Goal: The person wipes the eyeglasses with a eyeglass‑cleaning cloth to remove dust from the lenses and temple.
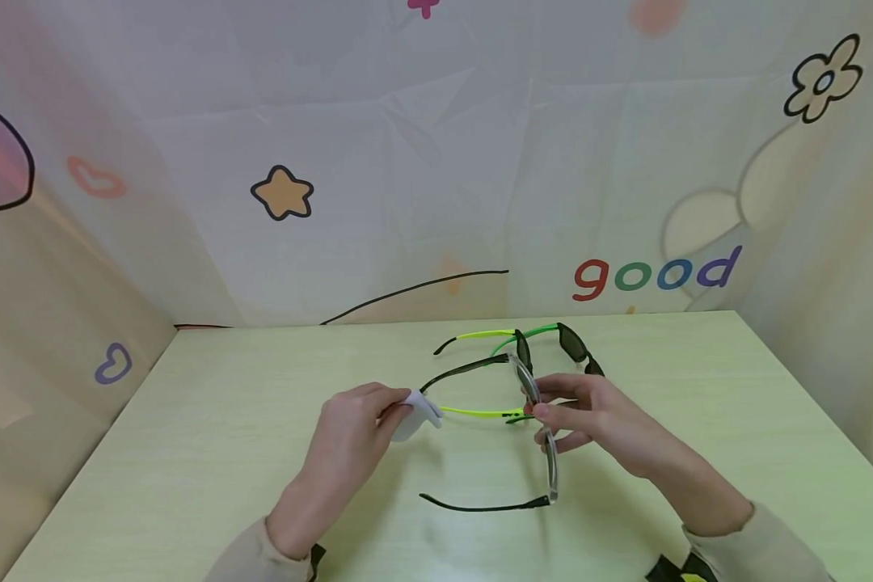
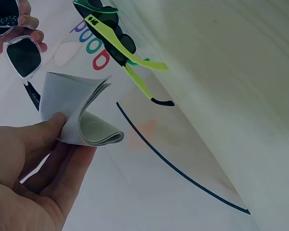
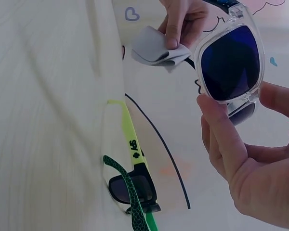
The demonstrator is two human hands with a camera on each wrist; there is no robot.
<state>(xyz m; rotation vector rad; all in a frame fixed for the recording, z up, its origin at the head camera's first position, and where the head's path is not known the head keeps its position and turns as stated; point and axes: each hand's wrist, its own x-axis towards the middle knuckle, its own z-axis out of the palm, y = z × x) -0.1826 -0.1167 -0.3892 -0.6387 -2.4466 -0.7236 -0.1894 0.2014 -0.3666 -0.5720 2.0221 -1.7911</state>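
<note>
Between thumb and fingers, my left hand pinches a folded pale grey cloth; its layered folds show in the left wrist view. My right hand grips a pair of sunglasses near the middle of the front, above the table. These have a clear frame, dark lenses and black temples, both unfolded towards the left. The far temple runs to the cloth, where its tip is hidden; whether cloth and temple touch, I cannot tell.
Behind the held pair, sunglasses with yellow temples and another pair with green temples stand unfolded on the pale wooden table. A printed curtain rises along the table's back edge, with more cloth at both sides.
</note>
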